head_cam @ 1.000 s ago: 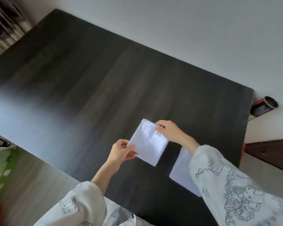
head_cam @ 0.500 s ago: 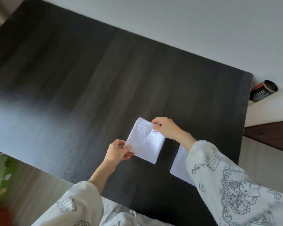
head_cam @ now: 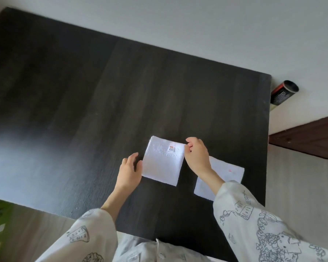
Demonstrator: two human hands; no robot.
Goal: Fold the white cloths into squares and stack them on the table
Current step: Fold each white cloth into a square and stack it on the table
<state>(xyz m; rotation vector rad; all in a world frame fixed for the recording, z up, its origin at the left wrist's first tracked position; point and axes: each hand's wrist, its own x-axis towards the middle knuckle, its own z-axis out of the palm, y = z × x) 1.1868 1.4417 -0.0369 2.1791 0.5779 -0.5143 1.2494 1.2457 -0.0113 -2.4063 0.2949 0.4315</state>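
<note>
From the head view, I see the folded cloth [head_cam: 163,161] lying flat on the dark surface [head_cam: 83,91], my left hand [head_cam: 130,172] relaxed at its left edge, my right hand [head_cam: 196,156] pinching its right edge. To stack well, I should lift it level and match corners with the second cloth [head_cam: 225,172] just beside. A dark can [head_cam: 283,92] lies by the white wall [head_cam: 197,25], off the surface.

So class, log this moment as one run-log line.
folded cloth flat on table | left hand at its edge | right hand pinching its corner | second folded cloth alongside, unstacked
</note>
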